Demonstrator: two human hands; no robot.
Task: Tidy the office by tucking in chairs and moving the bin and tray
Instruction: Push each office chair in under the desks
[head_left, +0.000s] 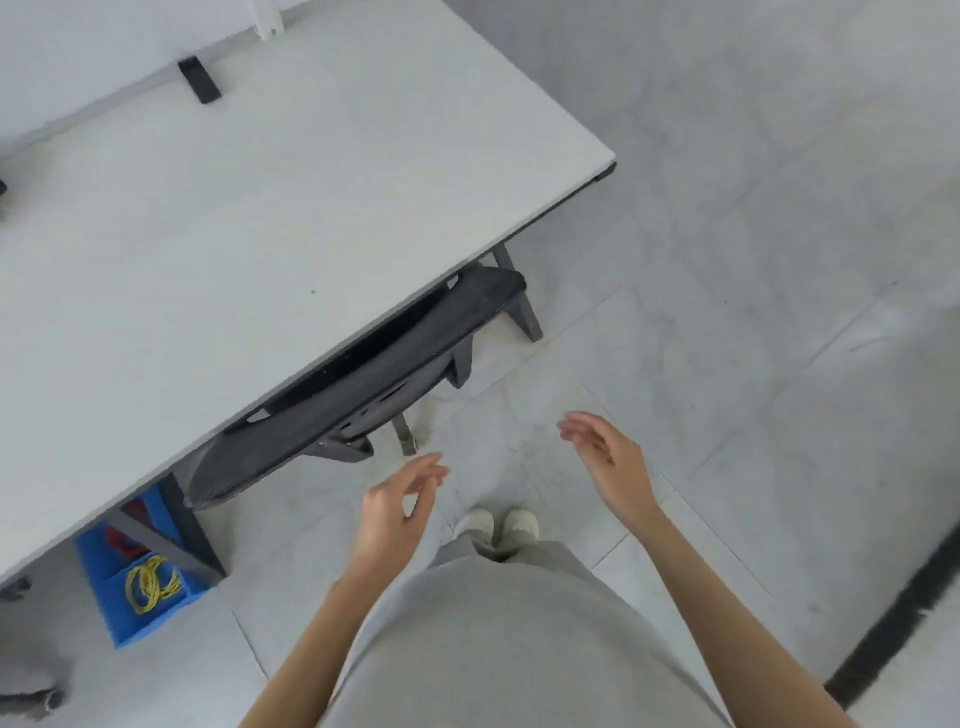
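One chair (358, 384) backrest lies along desk (260, 208) edge.

The dark mesh chair (358, 384) sits tucked under the white desk, backrest against the edge. A blue tray (124, 618) lies on the floor beneath, holding yellow cord.

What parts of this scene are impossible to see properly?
Head view:
- Chair: seat and base hidden under the desk.
- Blue tray: partly hidden by the desk and its leg.
- Dark object, bottom left: cut off by the edge, blurred.
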